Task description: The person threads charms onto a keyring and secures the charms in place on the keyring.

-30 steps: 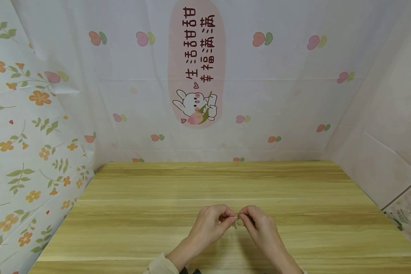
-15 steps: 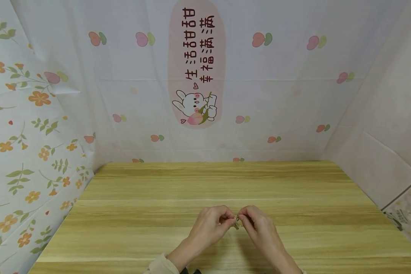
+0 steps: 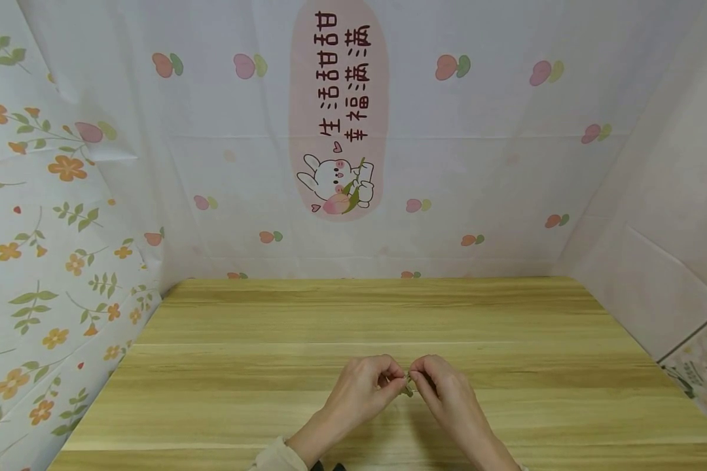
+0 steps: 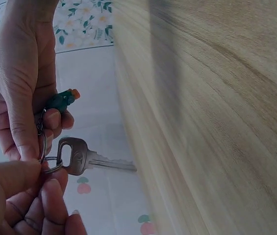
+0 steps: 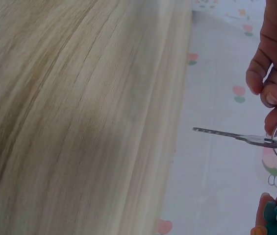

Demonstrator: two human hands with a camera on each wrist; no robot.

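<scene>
A metal key [image 4: 77,156] hangs on a split ring [image 4: 53,169], its blade pointing down toward the wooden table. My left hand [image 3: 362,386] pinches the split ring between thumb and forefinger. From the other side, the fingertips of my right hand [image 3: 448,392] pinch a second ring joined to a short chain [image 4: 40,122]. A teal charm with an orange tip [image 4: 60,101] is tucked against my right hand's curled fingers. In the right wrist view, the key [image 5: 256,140] is seen nearly edge-on. Fingertips partly hide where the rings meet.
Both hands are held above a wood-grain table [image 3: 353,314]. A printed white cloth [image 3: 495,163] hangs behind it, and a floral cloth [image 3: 65,261] hangs at the left side.
The hands stay almost in place, close together. Between them, the key and ring have turned slightly, and less of the ring shows in the head view.
</scene>
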